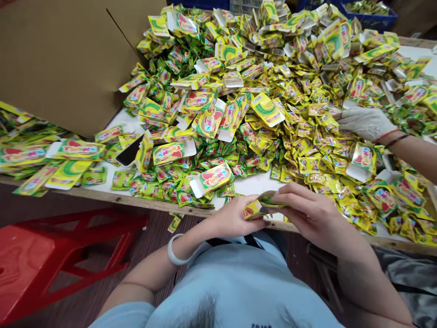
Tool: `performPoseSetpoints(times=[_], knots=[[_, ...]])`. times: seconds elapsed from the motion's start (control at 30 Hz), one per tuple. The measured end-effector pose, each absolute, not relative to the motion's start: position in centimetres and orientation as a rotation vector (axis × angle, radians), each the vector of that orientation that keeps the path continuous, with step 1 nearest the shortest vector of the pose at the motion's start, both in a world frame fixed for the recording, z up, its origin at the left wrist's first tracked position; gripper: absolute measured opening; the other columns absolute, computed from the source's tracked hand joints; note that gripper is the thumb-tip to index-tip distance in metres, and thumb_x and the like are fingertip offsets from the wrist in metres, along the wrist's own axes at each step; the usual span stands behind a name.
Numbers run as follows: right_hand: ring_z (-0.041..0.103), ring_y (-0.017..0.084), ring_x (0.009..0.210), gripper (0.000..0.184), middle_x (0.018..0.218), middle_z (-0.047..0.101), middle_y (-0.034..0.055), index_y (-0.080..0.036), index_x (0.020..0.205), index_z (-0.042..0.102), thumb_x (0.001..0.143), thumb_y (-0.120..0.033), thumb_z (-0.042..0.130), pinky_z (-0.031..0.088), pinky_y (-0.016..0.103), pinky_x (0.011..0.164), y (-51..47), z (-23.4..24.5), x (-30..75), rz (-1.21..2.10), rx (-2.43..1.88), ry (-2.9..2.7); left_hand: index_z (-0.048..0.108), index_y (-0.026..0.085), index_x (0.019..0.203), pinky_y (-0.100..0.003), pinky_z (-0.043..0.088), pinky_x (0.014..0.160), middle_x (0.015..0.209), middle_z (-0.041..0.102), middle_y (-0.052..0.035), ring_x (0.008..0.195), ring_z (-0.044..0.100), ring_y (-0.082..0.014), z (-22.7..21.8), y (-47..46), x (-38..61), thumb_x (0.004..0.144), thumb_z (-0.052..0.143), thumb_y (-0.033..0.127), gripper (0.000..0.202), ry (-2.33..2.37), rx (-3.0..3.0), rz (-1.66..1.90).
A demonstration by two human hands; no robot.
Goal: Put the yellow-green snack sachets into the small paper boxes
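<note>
Both of my hands meet at the table's near edge around one small yellow-green carton (262, 206). My left hand (235, 216) grips its left end, fingers wrapped. My right hand (307, 212) pinches its right end from above. A white bangle (175, 255) circles my left wrist. Just beyond my hands lies a flat printed carton (213, 178) with its white flap open, amid a huge heap of yellow-green sachets (300, 114).
A big brown cardboard box (64, 59) stands at the back left. A red plastic stool (51, 255) sits below the table on the left. Another person's white-gloved hand (365, 122) rests on the pile at right. A black phone (129, 152) lies among sachets. Blue crates (372, 18) stand behind.
</note>
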State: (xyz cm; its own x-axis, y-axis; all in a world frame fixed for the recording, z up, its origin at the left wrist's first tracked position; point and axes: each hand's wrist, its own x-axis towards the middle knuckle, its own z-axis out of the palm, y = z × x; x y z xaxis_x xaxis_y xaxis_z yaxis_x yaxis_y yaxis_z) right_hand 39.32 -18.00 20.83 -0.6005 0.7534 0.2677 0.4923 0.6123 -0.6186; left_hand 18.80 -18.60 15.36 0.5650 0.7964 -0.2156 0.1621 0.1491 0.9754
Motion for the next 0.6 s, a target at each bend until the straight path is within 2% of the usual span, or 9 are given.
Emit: performPoseSetpoints(times=[0.1,0.17,0.23,0.33,0.43,0.5,0.6], knots=[[0.064,0.016,0.075,0.025,0.091,0.066,0.0059,-0.022,0.103,0.066,0.098,-0.012,0.044,0.052,0.026,0.063,-18.5,21.0,39.4,0.643,-0.999,-2.538,0.057,0.019,0.084,-0.023,0.037,0.056,0.069,0.053,0.0036,0.061,0.045,-0.0122,15.8,-18.0,18.6,0.075,0.068,0.028,0.017,0.882,1.529,0.431],[0.064,0.017,0.073,0.022,0.088,0.066,0.0054,-0.022,0.102,0.064,0.098,-0.013,0.045,0.052,0.026,0.061,-18.6,20.5,39.3,0.586,-0.987,-2.490,0.058,0.019,0.088,-0.024,0.040,0.059,0.072,0.055,0.0035,0.063,0.048,-0.0126,15.8,-17.7,18.6,0.076,0.070,0.027,0.020,0.802,1.507,0.408],[0.066,0.018,0.078,0.014,0.090,0.067,0.0049,-0.023,0.105,0.062,0.097,-0.018,0.052,0.054,0.026,0.065,-18.6,19.8,39.1,0.600,-0.961,-2.344,0.059,0.019,0.097,-0.025,0.044,0.065,0.081,0.059,0.0022,0.069,0.052,-0.0135,15.6,-17.6,18.5,0.074,0.074,0.025,0.029,0.715,1.441,0.423],[0.067,0.017,0.082,0.015,0.091,0.067,0.0043,-0.024,0.109,0.060,0.095,-0.020,0.061,0.056,0.025,0.068,-18.8,18.9,39.2,0.629,-0.917,-2.155,0.057,0.020,0.115,-0.026,0.049,0.067,0.091,0.062,-0.0004,0.073,0.058,-0.0143,15.0,-17.8,18.3,0.075,0.075,0.028,0.046,0.655,1.306,0.414],[0.069,0.015,0.086,0.018,0.095,0.068,0.0052,-0.024,0.113,0.062,0.098,-0.017,0.054,0.058,0.024,0.071,-19.5,18.3,40.0,0.776,-0.875,-2.158,0.049,0.021,0.130,-0.025,0.050,0.062,0.087,0.061,0.0003,0.067,0.058,-0.0128,14.1,-18.5,18.1,0.077,0.074,0.030,0.059,0.589,1.168,0.327],[0.070,0.017,0.093,0.023,0.102,0.070,0.0063,-0.025,0.117,0.061,0.099,-0.016,0.051,0.059,0.026,0.077,-20.2,17.8,40.6,0.907,-0.887,-2.213,0.045,0.022,0.135,-0.026,0.052,0.064,0.089,0.059,0.0004,0.069,0.059,-0.0124,13.5,-19.0,17.9,0.077,0.074,0.027,0.066,0.561,1.118,0.303],[0.070,0.018,0.093,0.022,0.101,0.070,0.0068,-0.024,0.116,0.059,0.097,-0.015,0.055,0.060,0.028,0.077,-21.3,16.5,41.0,0.880,-1.016,-2.177,0.042,0.024,0.138,-0.024,0.051,0.059,0.089,0.056,0.0009,0.065,0.055,-0.0105,13.0,-19.5,17.8,0.076,0.072,0.024,0.069,0.591,1.070,0.270]])
